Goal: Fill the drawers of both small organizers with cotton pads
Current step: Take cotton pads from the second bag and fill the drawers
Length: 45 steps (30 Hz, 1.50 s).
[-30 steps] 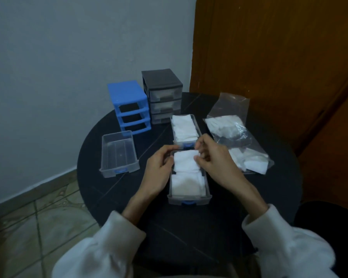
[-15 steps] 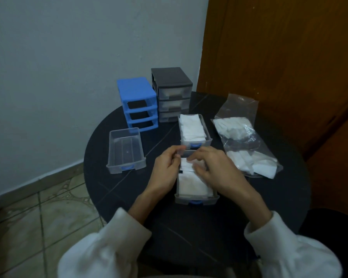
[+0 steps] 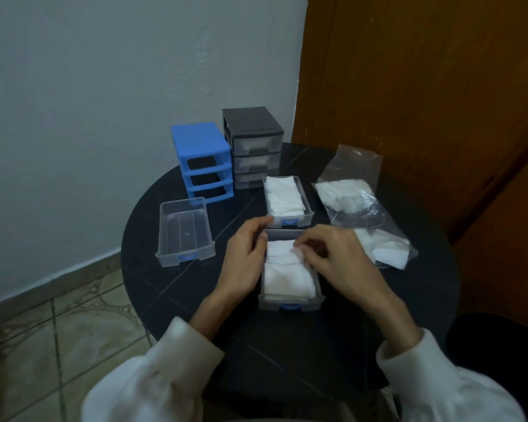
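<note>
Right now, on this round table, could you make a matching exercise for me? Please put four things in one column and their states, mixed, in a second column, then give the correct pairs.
Things
1. blue organizer
2. black organizer
3. clear drawer on the left
4. drawer between the hands

States
A. holds white cotton pads, both hands at it
B. all three slots open, drawers out
C. nothing in it
D. drawers in place

Pairs: 1-B, 2-D, 3-C, 4-A
</note>
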Motion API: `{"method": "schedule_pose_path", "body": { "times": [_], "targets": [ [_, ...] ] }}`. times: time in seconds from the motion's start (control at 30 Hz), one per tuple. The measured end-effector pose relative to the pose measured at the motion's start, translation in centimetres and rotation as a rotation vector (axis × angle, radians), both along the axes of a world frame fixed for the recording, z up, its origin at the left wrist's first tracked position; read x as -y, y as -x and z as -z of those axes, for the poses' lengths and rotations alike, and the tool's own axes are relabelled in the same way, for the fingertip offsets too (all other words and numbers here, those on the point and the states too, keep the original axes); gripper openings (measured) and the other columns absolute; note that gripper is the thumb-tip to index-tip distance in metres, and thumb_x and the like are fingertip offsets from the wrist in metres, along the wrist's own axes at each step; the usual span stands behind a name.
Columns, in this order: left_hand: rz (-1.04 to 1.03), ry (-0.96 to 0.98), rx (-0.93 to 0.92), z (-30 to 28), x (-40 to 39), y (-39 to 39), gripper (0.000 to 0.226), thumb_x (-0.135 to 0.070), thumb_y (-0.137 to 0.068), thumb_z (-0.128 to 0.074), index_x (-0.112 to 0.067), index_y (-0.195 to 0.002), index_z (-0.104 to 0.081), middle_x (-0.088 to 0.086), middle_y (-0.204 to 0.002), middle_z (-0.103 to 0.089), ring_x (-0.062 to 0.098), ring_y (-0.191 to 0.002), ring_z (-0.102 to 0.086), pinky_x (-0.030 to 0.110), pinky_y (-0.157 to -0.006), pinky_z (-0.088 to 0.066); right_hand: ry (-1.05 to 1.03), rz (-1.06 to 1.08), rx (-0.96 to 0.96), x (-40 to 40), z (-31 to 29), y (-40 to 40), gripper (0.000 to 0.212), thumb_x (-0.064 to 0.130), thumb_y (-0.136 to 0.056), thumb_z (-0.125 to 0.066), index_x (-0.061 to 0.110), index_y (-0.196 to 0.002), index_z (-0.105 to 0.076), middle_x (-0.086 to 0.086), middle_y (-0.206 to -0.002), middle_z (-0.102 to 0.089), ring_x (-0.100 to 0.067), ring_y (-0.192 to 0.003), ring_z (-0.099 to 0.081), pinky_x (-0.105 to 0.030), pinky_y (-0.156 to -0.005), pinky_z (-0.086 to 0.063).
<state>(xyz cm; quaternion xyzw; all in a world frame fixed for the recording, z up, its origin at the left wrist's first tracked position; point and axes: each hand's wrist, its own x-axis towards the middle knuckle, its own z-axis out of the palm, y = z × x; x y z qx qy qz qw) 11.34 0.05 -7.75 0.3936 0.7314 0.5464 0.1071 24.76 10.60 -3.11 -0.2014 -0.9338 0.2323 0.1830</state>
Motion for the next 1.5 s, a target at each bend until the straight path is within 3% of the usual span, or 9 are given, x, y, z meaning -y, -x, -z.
{"method": "schedule_pose_path", "body": {
  "times": [0.23,0.37,0.47,0.63,0.8,0.93,1.13,1.33,1.5],
  "targets": [
    [0.192,-0.002,-0.128,-3.6,-2.1,-3.2,0.032,-0.006,-0.095,-0.045,-0.029,-0.115,-0.056,-0.015,-0.120,-0.051,-0.017,-0.100,-0.048,-0.001,-0.080,-0.038,0.022,0.195,-0.118,-3.3,0.5,-6.1,0.015,0.012,-0.085,-0.063,0.027,-0.080,-0.063,0.014,-0.082,-0.060,0.001,-0.075,-0.057,-0.011,-0.065,-0.042],
    [0.320,0.099,-0.269,-4.4,-5.3,-5.0,0.029,-0.011,-0.092,-0.052,-0.022,-0.119,-0.057,-0.009,-0.122,-0.054,-0.003,-0.104,-0.047,-0.001,-0.084,-0.032,0.038,0.292,-0.089,-4.8,1.6,-8.2,0.015,0.004,-0.079,-0.067,0.019,-0.079,-0.066,0.005,-0.078,-0.064,0.002,-0.069,-0.057,-0.003,-0.064,-0.040],
    [0.388,0.181,-0.348,-4.3,-7.3,-6.2,0.039,-0.014,-0.087,-0.060,-0.016,-0.125,-0.054,0.002,-0.128,-0.054,0.011,-0.116,-0.049,0.010,-0.092,-0.031,0.067,0.343,-0.120,-5.4,2.8,-8.5,0.017,0.003,-0.078,-0.069,0.014,-0.091,-0.068,0.001,-0.081,-0.065,-0.002,-0.069,-0.059,0.000,-0.065,-0.039],
    [0.420,0.270,-0.341,-3.7,-8.5,-7.3,0.047,-0.014,-0.085,-0.064,-0.012,-0.130,-0.051,0.006,-0.131,-0.054,0.018,-0.120,-0.049,0.015,-0.092,-0.032,0.072,0.334,-0.195,-5.7,4.0,-7.4,0.023,0.014,-0.080,-0.073,0.010,-0.102,-0.068,-0.001,-0.094,-0.069,-0.010,-0.084,-0.064,-0.022,-0.080,-0.051],
    [0.416,0.237,-0.282,-3.4,-8.5,-7.6,0.039,-0.006,-0.087,-0.058,-0.010,-0.126,-0.056,0.009,-0.126,-0.058,0.020,-0.117,-0.052,0.013,-0.088,-0.034,0.073,0.344,-0.258,-5.4,4.4,-6.3,0.008,0.016,-0.080,-0.071,0.011,-0.082,-0.067,-0.003,-0.077,-0.068,-0.014,-0.071,-0.063,-0.030,-0.070,-0.050],
    [0.399,0.253,-0.274,-3.1,-8.6,-7.3,0.041,0.000,-0.086,-0.051,-0.009,-0.126,-0.056,0.009,-0.126,-0.059,0.019,-0.117,-0.053,0.008,-0.085,-0.031,0.066,0.336,-0.262,-5.6,4.7,-6.1,0.004,0.010,-0.081,-0.068,0.011,-0.084,-0.068,-0.003,-0.075,-0.067,-0.014,-0.070,-0.063,-0.038,-0.069,-0.053],
    [0.395,0.300,-0.295,-2.7,-8.7,-6.9,0.046,-0.004,-0.090,-0.049,-0.013,-0.135,-0.049,0.004,-0.137,-0.052,0.018,-0.121,-0.050,0.009,-0.091,-0.028,0.040,0.366,-0.262,-5.9,4.2,-7.3,0.010,0.004,-0.080,-0.068,0.011,-0.087,-0.070,-0.005,-0.073,-0.068,-0.015,-0.067,-0.064,-0.035,-0.069,-0.053],
    [0.409,0.295,-0.285,-2.6,-8.6,-7.1,0.045,-0.004,-0.091,-0.049,-0.014,-0.135,-0.049,0.005,-0.134,-0.054,0.018,-0.117,-0.051,0.006,-0.082,-0.027,0.002,0.333,-0.246,-6.0,4.4,-8.2,0.019,0.004,-0.080,-0.068,0.009,-0.098,-0.070,-0.002,-0.093,-0.069,-0.007,-0.079,-0.061,-0.013,-0.076,-0.045],
    [0.421,0.297,-0.284,-2.5,-8.7,-6.9,0.045,-0.001,-0.091,-0.048,-0.012,-0.135,-0.050,0.006,-0.135,-0.054,0.017,-0.120,-0.050,0.005,-0.085,-0.027,-0.012,0.226,-0.194,-5.5,4.5,-7.8,0.028,0.018,-0.078,-0.072,0.015,-0.105,-0.066,0.003,-0.103,-0.066,-0.012,-0.093,-0.061,-0.028,-0.080,-0.050]
  ]
}}
